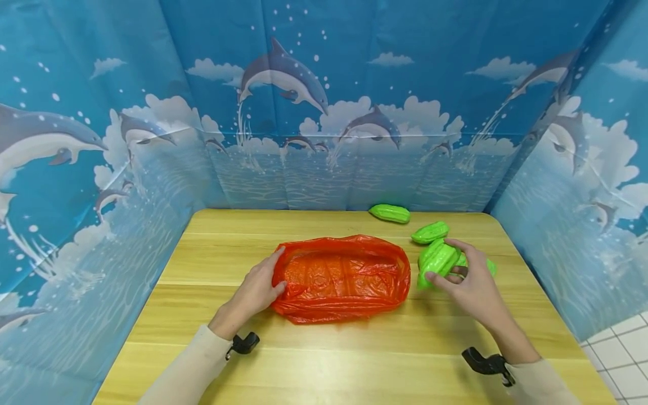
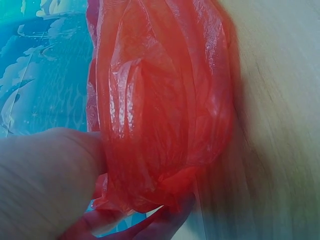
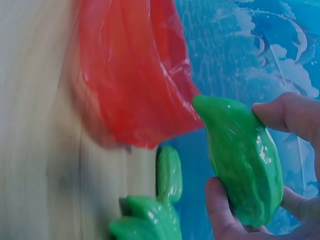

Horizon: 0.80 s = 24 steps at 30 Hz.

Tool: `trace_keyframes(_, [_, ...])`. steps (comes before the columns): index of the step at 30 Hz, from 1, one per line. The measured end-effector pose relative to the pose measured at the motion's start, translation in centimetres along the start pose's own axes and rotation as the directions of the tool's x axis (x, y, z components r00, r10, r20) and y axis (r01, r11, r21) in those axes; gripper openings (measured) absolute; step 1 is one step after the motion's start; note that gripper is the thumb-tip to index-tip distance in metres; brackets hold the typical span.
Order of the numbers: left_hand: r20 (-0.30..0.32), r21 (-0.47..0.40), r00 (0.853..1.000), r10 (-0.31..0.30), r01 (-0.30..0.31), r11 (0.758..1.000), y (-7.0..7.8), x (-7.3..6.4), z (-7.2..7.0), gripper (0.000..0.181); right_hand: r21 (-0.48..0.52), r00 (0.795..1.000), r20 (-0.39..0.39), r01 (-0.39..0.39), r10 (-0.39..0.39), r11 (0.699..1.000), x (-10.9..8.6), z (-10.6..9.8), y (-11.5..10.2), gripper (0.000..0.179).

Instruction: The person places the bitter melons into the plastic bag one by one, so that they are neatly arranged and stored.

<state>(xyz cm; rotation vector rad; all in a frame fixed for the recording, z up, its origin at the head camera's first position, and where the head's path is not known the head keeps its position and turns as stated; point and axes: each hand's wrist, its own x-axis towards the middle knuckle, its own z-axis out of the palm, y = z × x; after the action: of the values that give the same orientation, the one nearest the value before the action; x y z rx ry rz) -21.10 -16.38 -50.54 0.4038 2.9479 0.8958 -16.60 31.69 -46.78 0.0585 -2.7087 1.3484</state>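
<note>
A red plastic bag [image 1: 339, 309] lies on the table with its mouth spread wide and facing up. At its left end, my left hand [image 1: 255, 287] grips the rim, thumb on one side and fingers on the other. To the right of the bag, my right hand [image 1: 476, 284] holds a glossy green bitter melon [image 3: 245, 160] between thumb and fingers, raised off the table. Other bitter melons lie close behind that hand, one [image 1: 430, 232] just beyond it and another [image 1: 491, 266] partly hidden by it. Near the back edge rests a further bitter melon [image 1: 390, 214].
The wooden table [image 1: 324, 365] has rounded back corners. Blue dolphin-print curtains [image 1: 314, 169] enclose it at the back and both sides. White floor tiles [image 1: 622, 349] show at the lower right. A black strap-on device [image 1: 486, 363] sits on each wrist.
</note>
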Motion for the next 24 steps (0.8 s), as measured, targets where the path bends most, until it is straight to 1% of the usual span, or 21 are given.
trace_keyframes(4, [-0.002,0.000,1.000,-0.002,0.002,1.000,0.1,0.0,0.0,0.099,0.026,0.999,0.034,0.010,-0.011,1.000,0.5,0.5,-0.9,0.098])
trace_keyframes(10, [-0.006,0.006,1.000,-0.003,0.003,1.000,0.1,0.2,-0.1,0.101,0.068,0.992,0.079,0.090,-0.095,0.994,1.0,1.3,-2.4,0.094])
trace_keyframes(14, [-0.005,0.009,1.000,-0.002,0.002,1.000,0.2,0.3,-0.1,0.102,0.138,0.984,0.141,0.087,-0.106,0.987,1.4,1.9,-3.4,0.094])
trace_keyframes(17, [-0.004,0.007,1.000,-0.002,0.002,1.000,0.2,0.3,-0.1,0.102,0.172,0.977,0.181,0.084,-0.115,0.982,1.8,2.5,-4.1,0.093])
trace_keyframes(24, [0.003,0.002,1.000,0.003,-0.003,1.000,0.3,0.3,-0.2,0.102,0.184,0.962,0.231,0.102,-0.144,0.978,3.1,4.6,-5.8,0.083])
